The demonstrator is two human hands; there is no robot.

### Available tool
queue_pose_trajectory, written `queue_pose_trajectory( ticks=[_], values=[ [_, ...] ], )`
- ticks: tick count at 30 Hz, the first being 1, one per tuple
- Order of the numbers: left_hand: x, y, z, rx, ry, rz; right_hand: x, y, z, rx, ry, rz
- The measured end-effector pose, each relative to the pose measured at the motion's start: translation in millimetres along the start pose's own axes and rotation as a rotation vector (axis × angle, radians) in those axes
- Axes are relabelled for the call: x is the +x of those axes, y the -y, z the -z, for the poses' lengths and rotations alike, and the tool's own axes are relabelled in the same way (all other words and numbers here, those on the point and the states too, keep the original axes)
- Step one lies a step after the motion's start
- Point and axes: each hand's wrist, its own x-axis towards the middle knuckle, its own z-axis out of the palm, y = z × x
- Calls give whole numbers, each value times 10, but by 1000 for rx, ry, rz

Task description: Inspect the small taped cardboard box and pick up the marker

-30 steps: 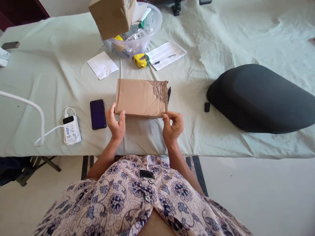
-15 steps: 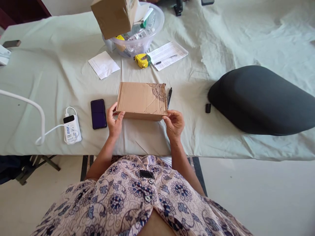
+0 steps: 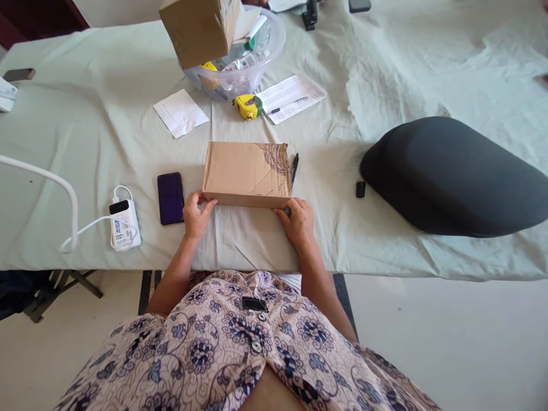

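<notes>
A closed brown cardboard box (image 3: 246, 168) rests on the cloth-covered table in front of me, with dark scribbled lines on its top right corner. My left hand (image 3: 197, 217) is closed on the near left corner, its thumb on the front side and its fingers around the left edge. At the near right corner, my right hand (image 3: 298, 221) grips low, thumb against the bottom of the front. A dark bit shows beside that thumb, too small to name. Along the box's right side lies a black pen (image 3: 294, 166), partly hidden.
Left of the box lie a phone (image 3: 170, 198) and a white power bank (image 3: 125, 225) with its cable. Beyond are a paper (image 3: 180, 113), a yellow tape measure (image 3: 247, 107), a sheet (image 3: 295, 94) with a pen, and a plastic basin (image 3: 274, 48). A black padded seat (image 3: 454, 177) lies right.
My right hand has slid down from the box's top right corner to its lower front corner. My left hand has moved slightly lower. The box has barely shifted.
</notes>
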Motion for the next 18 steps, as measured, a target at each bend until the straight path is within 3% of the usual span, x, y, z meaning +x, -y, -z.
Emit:
queue_pose_trajectory(
  ticks=[7,13,18],
  values=[
    [-67,46,-87,204,72,14,-40,80,-49,-164,19,-27],
    [-113,51,-186,301,54,17,-27,85,-26,-57,13,18],
    [-118,126,-253,257,0,6,-169,236,-85,27,105,110]
  ],
)
